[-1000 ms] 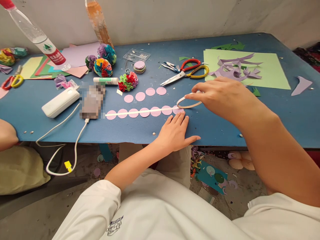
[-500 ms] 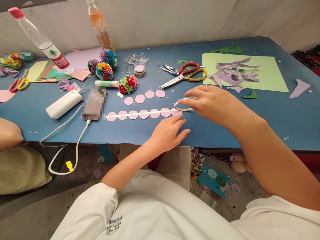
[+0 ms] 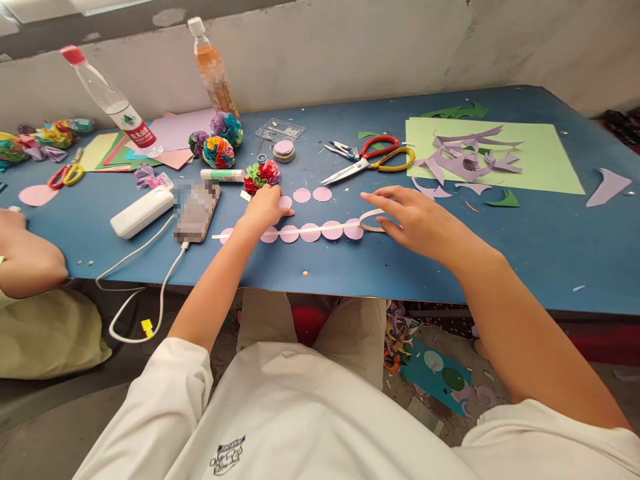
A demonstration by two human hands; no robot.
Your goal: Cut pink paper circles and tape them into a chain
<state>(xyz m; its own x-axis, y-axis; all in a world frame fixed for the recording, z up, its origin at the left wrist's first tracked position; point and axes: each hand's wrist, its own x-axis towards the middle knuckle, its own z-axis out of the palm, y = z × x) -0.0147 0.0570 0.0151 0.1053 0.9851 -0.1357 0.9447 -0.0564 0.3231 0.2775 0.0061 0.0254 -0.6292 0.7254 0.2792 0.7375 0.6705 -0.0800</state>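
Observation:
A row of pink paper circles (image 3: 310,233) lies joined under a narrow white tape strip. From its right end the strip runs to a tape roll (image 3: 369,215). Around the roll's right side, my right hand (image 3: 425,223) is open, index finger stretched out and the other fingertips at the ring. My left hand (image 3: 265,210) is over the left part of the loose pink circles (image 3: 302,195), thumb spread away from the fingers; its fingertips are partly hidden. Just beyond it sits a red and green paper flower (image 3: 263,176).
Behind are scissors (image 3: 367,160), a glue stick (image 3: 223,175), a stack of paper discs (image 3: 284,151) and paper balls (image 3: 219,152). A phone (image 3: 197,213) and white power bank (image 3: 142,212) lie left, with bottles (image 3: 214,73) behind. Another person's arm (image 3: 33,257) rests at far left.
My left hand has moved left from the right end of the taped row to the loose circles. My right hand has loosened from its pinch on the tape roll. The view has shifted slightly.

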